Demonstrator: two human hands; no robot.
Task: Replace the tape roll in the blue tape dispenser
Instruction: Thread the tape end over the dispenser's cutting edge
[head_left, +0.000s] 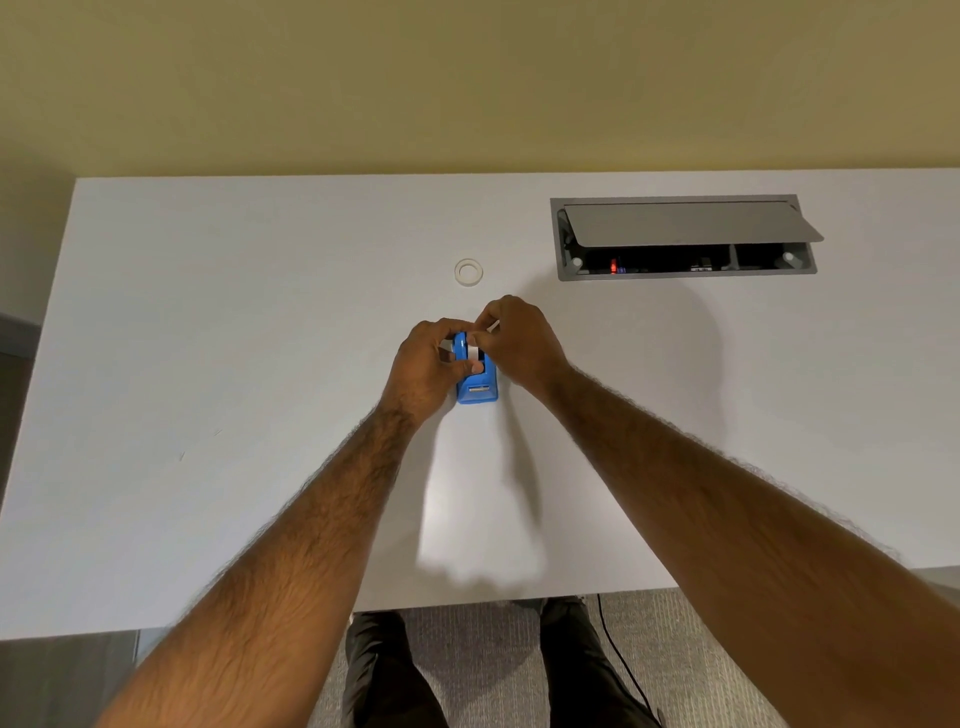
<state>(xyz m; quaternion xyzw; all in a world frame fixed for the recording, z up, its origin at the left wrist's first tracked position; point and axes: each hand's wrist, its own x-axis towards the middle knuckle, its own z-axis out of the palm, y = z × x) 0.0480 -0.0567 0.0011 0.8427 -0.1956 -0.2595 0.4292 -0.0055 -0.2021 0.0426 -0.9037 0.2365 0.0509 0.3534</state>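
White desk (208, 364), yellow wall (467, 78), grey carpet (493, 665)

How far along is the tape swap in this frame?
Done, seemingly: one tape ring lies apart on the table, out of the blue dispenser. In hand: left hand grips the dispenser, right hand pinches a tape strip over it. Left: probably drawing the strip to its front end.

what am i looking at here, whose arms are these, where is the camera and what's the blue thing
No machine here: the one picture comes from a camera worn on a person's head, looking down at their own bare arms over a white table. The left hand holds a blue tape dispenser on the table. The right hand pinches a whitish strip of tape at its top. Farther back lies a small tape ring, untouched, and to the right a grey cable hatch, lid ajar.
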